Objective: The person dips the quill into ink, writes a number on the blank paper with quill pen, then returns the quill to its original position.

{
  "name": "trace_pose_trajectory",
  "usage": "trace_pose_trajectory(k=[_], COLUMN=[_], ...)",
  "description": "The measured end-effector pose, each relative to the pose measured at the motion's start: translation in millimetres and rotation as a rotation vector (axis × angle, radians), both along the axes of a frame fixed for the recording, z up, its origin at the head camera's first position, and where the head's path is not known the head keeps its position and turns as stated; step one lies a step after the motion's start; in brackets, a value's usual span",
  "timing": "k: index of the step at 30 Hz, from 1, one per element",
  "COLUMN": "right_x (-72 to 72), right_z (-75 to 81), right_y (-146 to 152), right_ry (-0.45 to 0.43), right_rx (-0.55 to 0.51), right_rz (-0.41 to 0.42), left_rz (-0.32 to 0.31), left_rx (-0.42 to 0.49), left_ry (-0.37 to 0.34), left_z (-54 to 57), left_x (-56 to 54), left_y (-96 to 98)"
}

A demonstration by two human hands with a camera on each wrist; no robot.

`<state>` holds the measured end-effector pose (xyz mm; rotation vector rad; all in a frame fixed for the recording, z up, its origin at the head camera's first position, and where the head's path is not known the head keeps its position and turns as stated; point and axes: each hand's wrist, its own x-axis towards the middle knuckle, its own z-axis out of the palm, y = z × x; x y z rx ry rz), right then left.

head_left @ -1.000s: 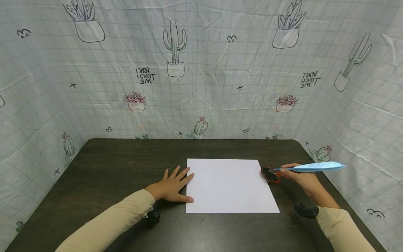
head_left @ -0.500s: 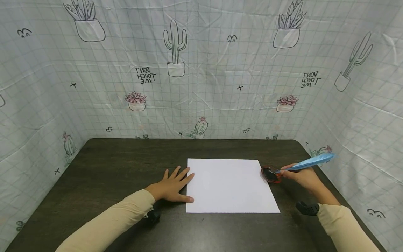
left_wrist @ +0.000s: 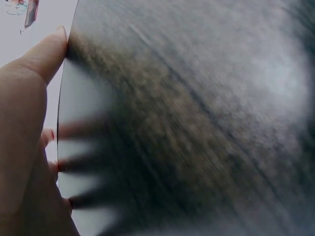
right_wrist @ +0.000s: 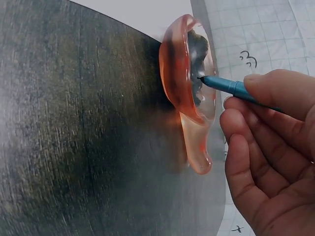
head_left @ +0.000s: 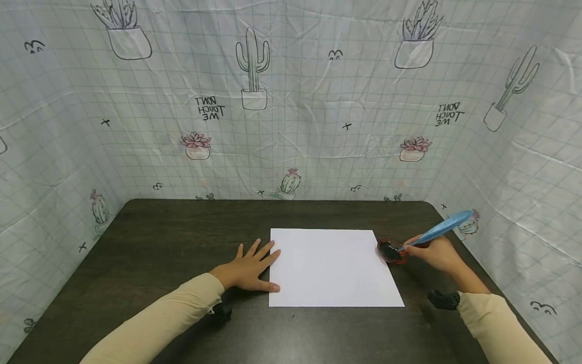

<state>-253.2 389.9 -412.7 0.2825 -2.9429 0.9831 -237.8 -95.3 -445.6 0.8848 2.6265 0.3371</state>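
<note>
A white sheet of paper (head_left: 336,270) lies on the dark table. My left hand (head_left: 247,269) rests on the sheet's left edge, fingers straight and spread. To the right of the paper, my right hand (head_left: 440,257) pinches a blue feather pen (head_left: 447,226) between thumb and fingers. In the right wrist view the dark tip of the feather pen (right_wrist: 224,84) is over a small translucent orange-red dish (right_wrist: 173,69) with a stubby handle. Dark liquid (right_wrist: 198,49) fills the dish; whether the tip touches it I cannot tell. The dish stands right by the paper's right edge.
The dark wood-grain table (head_left: 182,232) reaches back to a white grid-patterned cloth (head_left: 300,106) with cactus drawings. This cloth also hangs at the left and right sides. A black wrist device (head_left: 444,300) sits by the right cuff.
The feather pen has swung from nearly level to a steeper slant, its feathered end rising and moving left. Its tip stays at the dish. The left hand and the paper have not moved.
</note>
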Motion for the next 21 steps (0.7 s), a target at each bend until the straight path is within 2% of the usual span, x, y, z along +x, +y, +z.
trace_pose_trajectory(k=[5,11,21], right_x=[-1.3,-3.0,-2.8], right_z=[-1.1,-1.7,-2.2], right_y=[-4.1,-7.4,-11.6], right_ry=[0.005,0.010,0.017], right_rx=[0.073,0.094,0.134], right_rz=[-0.017,0.011,-0.008], left_rz=[0.005,0.011,0.013], left_rx=[-0.005,0.007,0.014], left_ry=[0.004,0.012,0.016], left_z=[-2.0,-4.2,-4.2], left_x=[-0.7,-1.3,-1.4], left_y=[-0.8,-1.8,-1.1])
